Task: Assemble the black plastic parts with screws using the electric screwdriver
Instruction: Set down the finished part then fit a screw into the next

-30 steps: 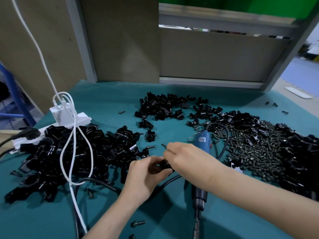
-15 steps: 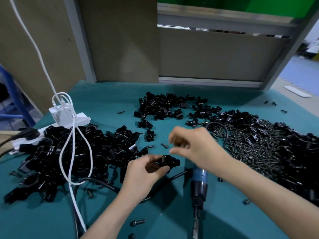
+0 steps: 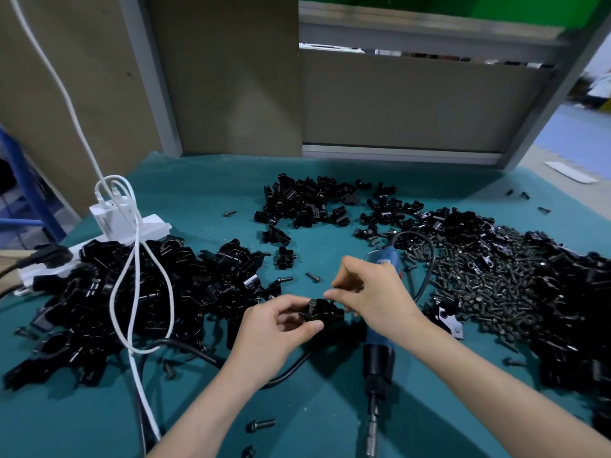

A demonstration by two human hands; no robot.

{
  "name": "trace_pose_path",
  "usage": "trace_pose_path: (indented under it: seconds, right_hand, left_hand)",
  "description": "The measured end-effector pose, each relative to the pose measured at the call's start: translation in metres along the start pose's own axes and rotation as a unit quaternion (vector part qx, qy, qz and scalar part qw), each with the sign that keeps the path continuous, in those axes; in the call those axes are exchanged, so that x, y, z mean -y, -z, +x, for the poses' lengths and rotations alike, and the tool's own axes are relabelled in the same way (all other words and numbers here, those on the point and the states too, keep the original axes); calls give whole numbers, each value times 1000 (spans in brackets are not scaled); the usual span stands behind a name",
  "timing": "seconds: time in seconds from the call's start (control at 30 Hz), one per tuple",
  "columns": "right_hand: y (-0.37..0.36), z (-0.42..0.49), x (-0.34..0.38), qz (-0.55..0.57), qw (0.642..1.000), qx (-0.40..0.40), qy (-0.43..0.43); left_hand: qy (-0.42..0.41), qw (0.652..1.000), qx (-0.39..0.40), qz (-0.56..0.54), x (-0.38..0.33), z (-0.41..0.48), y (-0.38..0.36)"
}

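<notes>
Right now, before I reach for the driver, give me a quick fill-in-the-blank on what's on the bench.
1. The left hand grips a black plastic part with a ____ standing in its top.
2. The electric screwdriver lies flat on the table beneath the ____ wrist.
3. The cable draped over the parts pile at left is ____.
Missing words: screw; right; white.

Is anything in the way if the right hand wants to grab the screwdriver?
Nothing visible. The screwdriver lies on the table just beneath the right hand, nothing on top of it. The left hand holds the part.
</notes>
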State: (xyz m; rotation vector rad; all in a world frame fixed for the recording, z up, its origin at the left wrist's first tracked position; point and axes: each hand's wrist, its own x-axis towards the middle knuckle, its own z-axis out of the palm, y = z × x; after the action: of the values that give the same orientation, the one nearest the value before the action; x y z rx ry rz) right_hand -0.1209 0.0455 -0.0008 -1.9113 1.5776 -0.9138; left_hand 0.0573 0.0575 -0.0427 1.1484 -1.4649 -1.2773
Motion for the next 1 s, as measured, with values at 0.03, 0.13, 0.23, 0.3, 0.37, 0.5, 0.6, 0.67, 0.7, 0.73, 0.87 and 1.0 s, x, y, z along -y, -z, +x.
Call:
trace_pose_path:
  seconds: [0.03, 0.13, 0.23, 0.3, 0.37, 0.5, 0.6, 0.67, 0.7, 0.73, 0.87, 1.0]
  right_hand:
    - [-1, -1, 0, 4, 1000, -9, 3]
    - [1, -2, 1, 0, 999, -37, 23]
    - [0, -3, 1, -35, 998, -17, 41]
    - [-3, -4, 2, -48, 998, -17, 47]
    - [-4, -4, 2, -45, 998, -20, 45]
    - [0, -7, 5, -28, 999, 12, 39]
    - [6, -7, 3, 22, 999, 44, -14]
    - [10, -7, 3, 70, 992, 75, -68]
    - [11, -6, 4, 89, 989, 86, -85]
    - [12, -6, 5, 96, 987, 92, -91]
    - [13, -2, 12, -3, 993, 114, -15]
    - [13, -1, 11, -50, 991, 119, 38]
  left_hand:
    - [-3, 1000, 5, 0, 0, 0, -1]
    - [-6, 1000, 1, -1, -2, -1, -2]
    - [3, 1000, -7, 1, -2, 0, -1]
    - [4, 1000, -2, 3, -3, 0, -1]
    - [3, 1000, 1, 2, -3, 0, 1]
    - [5, 1000, 2, 7, -3, 0, 1]
    - [4, 1000, 6, 3, -3, 0, 0]
    - [4, 1000, 7, 5, -2, 1, -1]
    - [4, 1000, 8, 6, -2, 1, -1]
    - [5, 1000, 9, 6, -2, 0, 0]
    - [16, 1000, 18, 5, -2, 2, 2]
    - [30, 999, 32, -4, -2, 3, 4]
